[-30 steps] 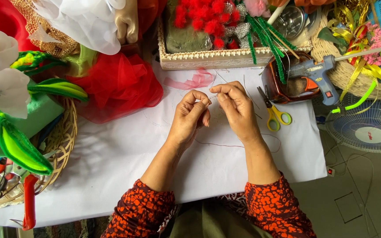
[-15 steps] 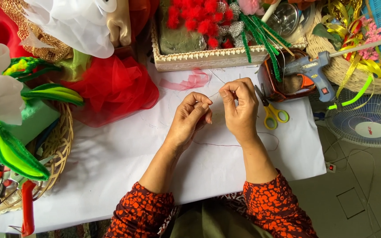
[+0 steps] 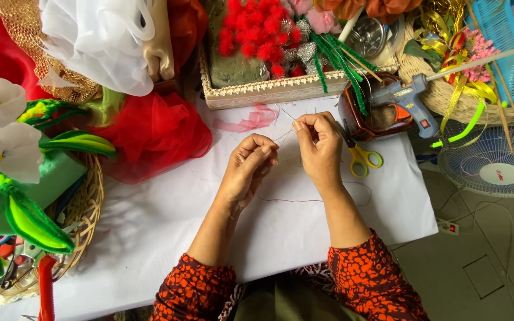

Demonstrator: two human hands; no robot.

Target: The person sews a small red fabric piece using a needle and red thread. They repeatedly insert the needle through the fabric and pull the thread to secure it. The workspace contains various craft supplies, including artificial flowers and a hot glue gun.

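Note:
My left hand (image 3: 250,164) and my right hand (image 3: 318,144) meet over a white table cover (image 3: 168,232). Both pinch a thin wire (image 3: 283,137) that runs between their fingertips, with one end poking up toward the tray. A fine dark thread (image 3: 304,201) lies in a loose curve on the cover under my wrists. A strip of pink fabric (image 3: 246,122) rests just beyond my left hand. Yellow-handled scissors (image 3: 361,159) lie right beside my right hand.
A lace-trimmed tray (image 3: 269,89) of red pompoms and green stems stands behind the hands. A blue glue gun (image 3: 404,98) rests at the right, near a wicker basket of ribbons (image 3: 465,95). Red tulle (image 3: 150,134) and fabric flowers (image 3: 1,137) fill the left. A fan (image 3: 495,163) lies on the floor.
The two hands have stayed together on the wire, with only small finger movements. The view has shifted slightly downward.

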